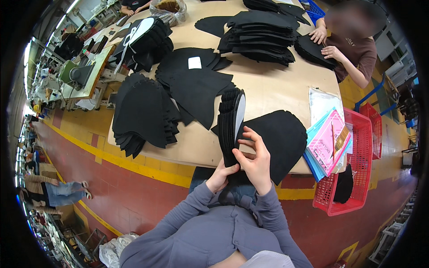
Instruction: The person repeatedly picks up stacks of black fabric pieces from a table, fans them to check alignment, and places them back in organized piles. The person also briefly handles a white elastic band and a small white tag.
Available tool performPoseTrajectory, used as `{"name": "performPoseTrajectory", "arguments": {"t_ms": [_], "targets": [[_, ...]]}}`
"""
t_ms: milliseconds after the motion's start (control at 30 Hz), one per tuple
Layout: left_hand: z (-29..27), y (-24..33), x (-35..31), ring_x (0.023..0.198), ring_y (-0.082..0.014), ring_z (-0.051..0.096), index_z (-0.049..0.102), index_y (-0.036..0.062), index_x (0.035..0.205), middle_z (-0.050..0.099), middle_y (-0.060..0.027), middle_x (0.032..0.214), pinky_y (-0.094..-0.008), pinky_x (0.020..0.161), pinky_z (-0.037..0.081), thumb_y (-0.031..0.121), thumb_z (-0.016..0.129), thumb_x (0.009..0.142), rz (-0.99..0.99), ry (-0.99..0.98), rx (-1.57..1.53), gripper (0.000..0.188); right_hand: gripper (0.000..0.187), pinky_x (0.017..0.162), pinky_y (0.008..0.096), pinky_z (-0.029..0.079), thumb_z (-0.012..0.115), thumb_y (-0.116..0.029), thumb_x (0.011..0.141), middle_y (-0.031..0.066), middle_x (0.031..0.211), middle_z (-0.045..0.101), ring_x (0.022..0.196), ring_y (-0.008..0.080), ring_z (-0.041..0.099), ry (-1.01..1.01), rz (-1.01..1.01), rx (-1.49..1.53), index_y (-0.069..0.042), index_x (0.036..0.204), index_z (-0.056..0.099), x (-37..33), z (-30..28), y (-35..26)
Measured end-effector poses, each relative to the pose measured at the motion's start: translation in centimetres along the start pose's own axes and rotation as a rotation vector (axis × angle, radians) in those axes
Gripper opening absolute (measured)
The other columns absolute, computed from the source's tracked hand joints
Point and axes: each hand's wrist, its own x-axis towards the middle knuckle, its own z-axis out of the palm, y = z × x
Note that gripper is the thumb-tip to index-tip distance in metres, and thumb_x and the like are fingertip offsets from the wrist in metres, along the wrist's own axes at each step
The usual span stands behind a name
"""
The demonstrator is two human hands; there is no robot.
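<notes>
The left hand (218,177) is gripping the bottom of a stack (227,118) of thin, matt black pieces with curved edges, standing upright by the tan table's (268,91) near border. The right hand (257,163) is touching its pale side, fingers half bent and parted.

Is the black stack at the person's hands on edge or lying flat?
On edge: the stack's layered edges face up, a pale piece shows along its right side, and the left hand grips its near end.
</notes>
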Motion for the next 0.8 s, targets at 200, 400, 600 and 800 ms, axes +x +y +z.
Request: {"name": "performPoseTrajectory", "arguments": {"t_ms": [200,400,600,800], "targets": [[0.3,-0.4,0.4,0.127,-0.0182,0.045,0.032,0.0057,0.146,0.048,-0.0075,0.136,-0.0335,0.107,0.035,0.014,0.071,0.085,0.042,0.002,0.099,0.073,0.051,0.082,0.0340,0.057,0.067,0.000,0.081,0.0205,0.120,0.062,0.103,0.0267,0.066,0.108,-0.007,-0.212,0.003,0.127,0.044,-0.6,0.3,0.4],[2.2,0.4,0.1,0.121,-0.0177,0.051,0.037,0.0043,0.142,0.052,-0.0083,0.131,-0.0317,0.101,0.042,0.004,0.068,0.084,0.016,0.049,0.053,0.066,0.046,0.065,0.0343,0.052,0.058,0.000,0.089,0.0295,0.089,0.064,0.077,0.0300,0.070,0.083,0.167,-0.531,0.006,0.133,0.045,-0.8,-0.9,0.3],[4.1,0.5,-0.2,0.081,-0.0138,0.058,0.044,0.0019,0.127,0.055,-0.0055,0.097,-0.0281,0.065,0.053,-0.001,0.068,0.080,0.036,0.182,0.108,0.052,0.043,0.090,0.0332,0.047,0.059,-0.009,0.094,0.0309,0.107,0.063,0.100,0.0301,0.065,0.404,-0.148,-0.364,0.015,0.128,0.048,-1.2,-7.2,-1.5],[2.6,-0.8,0.6,0.075,-0.0125,0.057,0.041,0.0045,0.125,0.052,-0.0073,0.099,-0.0263,0.060,0.052,-0.002,0.069,0.080,0.064,0.095,0.225,0.053,0.062,0.096,0.0307,0.045,0.064,-0.001,0.087,0.0131,0.130,0.054,0.108,0.0170,0.057,0.671,-0.045,0.351,0.000,0.143,0.038,-1.9,-21.3,0.1]]}}
